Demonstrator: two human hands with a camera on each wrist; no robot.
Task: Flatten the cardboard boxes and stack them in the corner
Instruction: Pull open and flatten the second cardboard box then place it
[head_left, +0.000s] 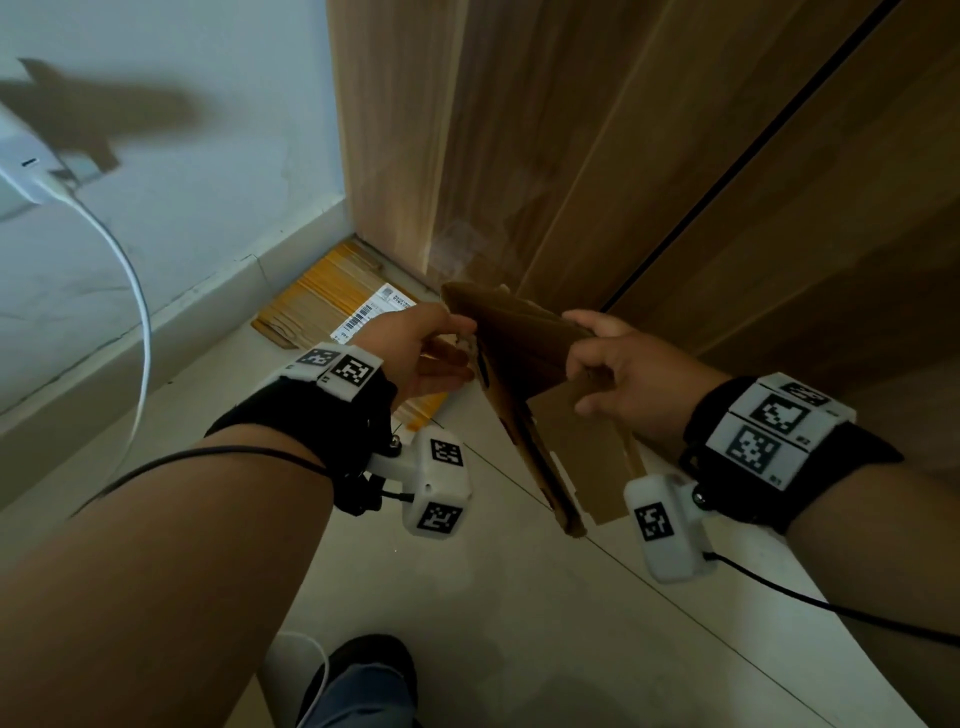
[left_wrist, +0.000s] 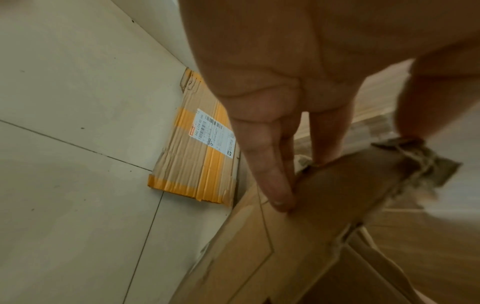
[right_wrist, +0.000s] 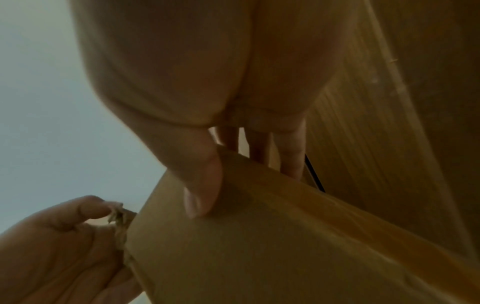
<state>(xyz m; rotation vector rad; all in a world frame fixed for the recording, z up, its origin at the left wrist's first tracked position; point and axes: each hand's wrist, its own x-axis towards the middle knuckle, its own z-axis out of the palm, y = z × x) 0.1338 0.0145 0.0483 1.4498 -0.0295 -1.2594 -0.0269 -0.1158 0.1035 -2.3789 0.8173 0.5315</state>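
Observation:
I hold a brown cardboard box (head_left: 524, 374) up in the air between both hands, partly collapsed, its flaps hanging down toward the floor. My left hand (head_left: 431, 353) pinches its left edge, thumb on top and fingers (left_wrist: 272, 181) pressed along the panel. My right hand (head_left: 613, 369) grips the right edge, thumb (right_wrist: 202, 185) on the near face and fingers behind it. The same box (right_wrist: 259, 246) fills the right wrist view, its torn left edge against my left hand (right_wrist: 64, 246). A flattened box (head_left: 332, 306) with yellow tape and a white label lies on the floor in the corner; the flattened box (left_wrist: 197, 160) shows in the left wrist view too.
A wooden cabinet (head_left: 597, 145) stands right behind the held box and forms the corner with the pale wall (head_left: 182, 171) and its skirting. A white charger and cable (head_left: 130, 291) hang at the left. The floor is pale tile (head_left: 519, 613). My shoe (head_left: 363, 670) is at the bottom.

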